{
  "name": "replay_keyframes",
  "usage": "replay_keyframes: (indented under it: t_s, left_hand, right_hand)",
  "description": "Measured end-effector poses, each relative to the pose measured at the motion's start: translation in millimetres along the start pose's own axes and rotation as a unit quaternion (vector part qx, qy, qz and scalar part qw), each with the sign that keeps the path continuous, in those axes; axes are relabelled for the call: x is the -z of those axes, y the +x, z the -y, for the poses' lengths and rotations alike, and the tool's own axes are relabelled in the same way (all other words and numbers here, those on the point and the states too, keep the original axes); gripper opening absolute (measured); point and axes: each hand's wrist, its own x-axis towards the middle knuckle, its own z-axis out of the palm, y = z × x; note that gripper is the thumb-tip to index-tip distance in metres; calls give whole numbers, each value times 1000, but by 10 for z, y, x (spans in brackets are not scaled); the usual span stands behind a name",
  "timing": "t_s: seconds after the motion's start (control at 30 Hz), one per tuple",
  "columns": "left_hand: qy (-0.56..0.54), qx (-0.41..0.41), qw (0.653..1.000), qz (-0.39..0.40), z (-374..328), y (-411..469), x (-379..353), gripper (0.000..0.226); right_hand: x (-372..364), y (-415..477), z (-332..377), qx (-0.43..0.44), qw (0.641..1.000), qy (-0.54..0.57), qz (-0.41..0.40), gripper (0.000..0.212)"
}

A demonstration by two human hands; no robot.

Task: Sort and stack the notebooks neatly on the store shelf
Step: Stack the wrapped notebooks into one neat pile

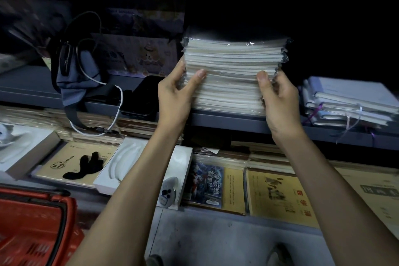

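Notebook stack [233, 75] sat on shelf [226, 120], 12 o'clock. Our left hand [174, 95] gripped its 9 o'clock side, right hand [278, 101] 3 o'clock. We judged it heavy, film-slick: hold low, both sides.

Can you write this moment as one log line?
left hand: grips wrapped notebook stack, left side | right hand: grips right side | stack: on grey shelf
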Motion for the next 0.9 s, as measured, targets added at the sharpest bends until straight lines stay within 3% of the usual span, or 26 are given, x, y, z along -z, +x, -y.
replay_keyframes:
  t_s: [0.17,0.2,0.3,0.37,0.43,0.53,0.63,0.77,0.9]
  left_hand:
    - [12,15,1000,-21,-30,-18,-7,40]
    - [15,21,999,-23,-31,-18,-15,44]
    - [15,29,999,-28,-9,-10,-38,75]
    - [18,40,999,-32,15,3,-55,83]
    - [14,25,999,-20,16,19,-77,69]
    - [-1,3,1000,-23,25,18,-95,38]
    - [-12,6,999,-33,43,29,-111,37]
    - [-14,0,998,-60,39,67,-137,56]
    - [8,3,998,-64,3,54,-139,54]
  right_hand:
    - [20,14,12,-7,1000,-22,-4,22]
    - [26,13,15,-13,1000,-16,-6,27]
    - [13,8,5,-39,999,17,-19,72]
    - [-30,-16,35,-52,998,31,-25,85]
    - [-55,-16,30,-37,998,30,-28,69]
    - [-73,-11,37,-10,998,26,-50,20]
    - [-105,-10,39,-10,998,29,-59,18]
    - [-144,-24,73,4,998,17,-68,24]
    - [-162,-50,139,-5,998,-1,-65,16]
